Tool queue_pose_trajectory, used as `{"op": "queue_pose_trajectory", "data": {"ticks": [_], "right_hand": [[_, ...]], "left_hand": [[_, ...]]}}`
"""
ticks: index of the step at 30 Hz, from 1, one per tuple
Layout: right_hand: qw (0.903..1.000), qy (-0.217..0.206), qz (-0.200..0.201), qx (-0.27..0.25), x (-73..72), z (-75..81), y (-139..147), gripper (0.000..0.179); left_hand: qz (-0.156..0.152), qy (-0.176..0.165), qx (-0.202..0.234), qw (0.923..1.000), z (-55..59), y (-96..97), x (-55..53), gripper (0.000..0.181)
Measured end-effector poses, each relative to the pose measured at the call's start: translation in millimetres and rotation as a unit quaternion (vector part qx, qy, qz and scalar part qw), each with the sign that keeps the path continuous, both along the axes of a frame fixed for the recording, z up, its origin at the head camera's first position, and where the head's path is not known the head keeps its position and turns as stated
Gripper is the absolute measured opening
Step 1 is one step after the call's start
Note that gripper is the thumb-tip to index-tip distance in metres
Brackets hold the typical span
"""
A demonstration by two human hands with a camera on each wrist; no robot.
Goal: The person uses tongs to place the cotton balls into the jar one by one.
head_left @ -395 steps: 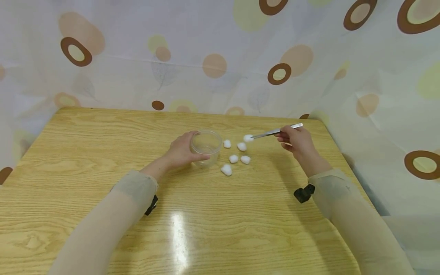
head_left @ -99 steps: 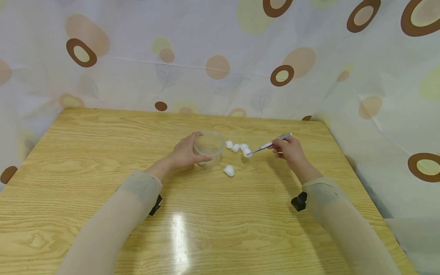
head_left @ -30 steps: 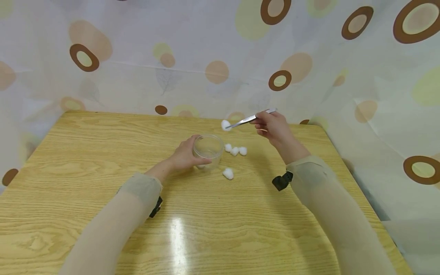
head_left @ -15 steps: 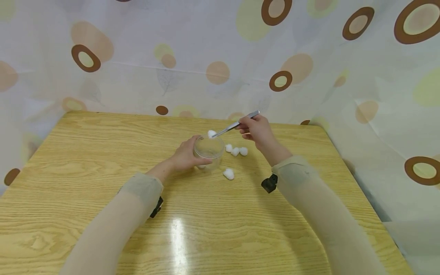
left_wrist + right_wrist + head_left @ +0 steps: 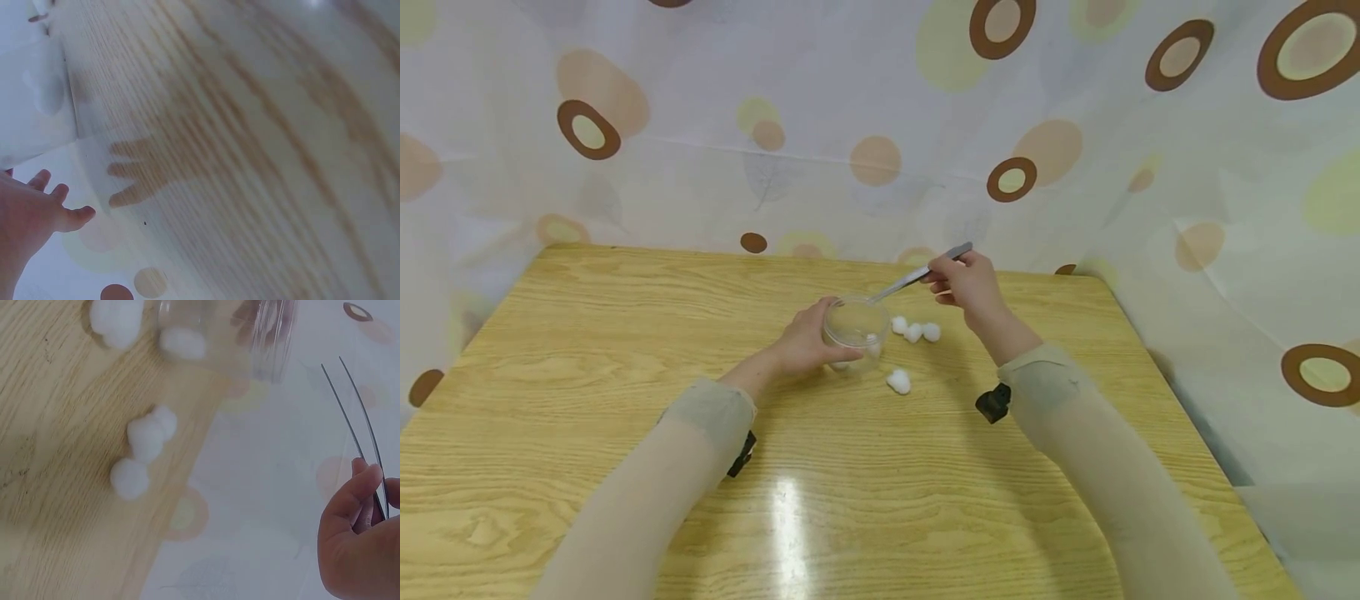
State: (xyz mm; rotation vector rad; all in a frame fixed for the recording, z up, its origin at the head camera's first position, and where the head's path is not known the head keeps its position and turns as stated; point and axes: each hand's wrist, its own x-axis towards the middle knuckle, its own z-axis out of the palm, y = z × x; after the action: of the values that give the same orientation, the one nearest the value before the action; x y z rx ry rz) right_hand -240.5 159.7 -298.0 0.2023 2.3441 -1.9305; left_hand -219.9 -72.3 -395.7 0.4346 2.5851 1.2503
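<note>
My left hand (image 5: 808,337) grips a clear round plastic jar (image 5: 857,302) from its left side, thumb across the front. A cotton ball (image 5: 873,347) shows through the jar's wall, and another (image 5: 839,365) appears behind my thumb. In the right wrist view, my right hand (image 5: 356,531) pinches metal tweezers (image 5: 369,419), whose tips stand apart with nothing between them. Those tweezers (image 5: 913,277) slant down to the jar's far rim in the head view. Beside the jar, three cotton balls (image 5: 913,332) form a short row on the table; one more cotton ball (image 5: 898,382) lies nearer me.
Everything stands on a wood-grain table (image 5: 820,467). A patterned sheet (image 5: 812,183) hangs behind it and along its right side. Black wrist cameras (image 5: 994,403) sit on both sleeves. A bright reflection shows on the near tabletop.
The tweezers brought a cotton ball left over the jar and let it go; it now lies inside. Compared with earliest, fewer cotton balls are on the table. My left hand keeps its grip.
</note>
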Motion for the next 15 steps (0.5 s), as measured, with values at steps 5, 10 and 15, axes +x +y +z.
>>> {"op": "queue_pose_trajectory", "data": {"ticks": [5,10,15], "right_hand": [[0.9998,-0.001,-0.011,-0.017,0.6,3.1,18,0.005],[0.9997,-0.011,-0.020,-0.010,3.6,0.7,38,0.006],[0.9993,-0.024,-0.012,0.028,10.4,-7.9,54,0.007]], "left_hand": [[0.004,-0.006,-0.003,1.0000,0.1,0.2,1.4,0.094],[0.005,-0.005,-0.001,1.0000,-0.5,-0.3,1.4,0.094],[0.002,-0.004,-0.002,1.0000,-1.5,-0.1,0.4,0.095]]}}
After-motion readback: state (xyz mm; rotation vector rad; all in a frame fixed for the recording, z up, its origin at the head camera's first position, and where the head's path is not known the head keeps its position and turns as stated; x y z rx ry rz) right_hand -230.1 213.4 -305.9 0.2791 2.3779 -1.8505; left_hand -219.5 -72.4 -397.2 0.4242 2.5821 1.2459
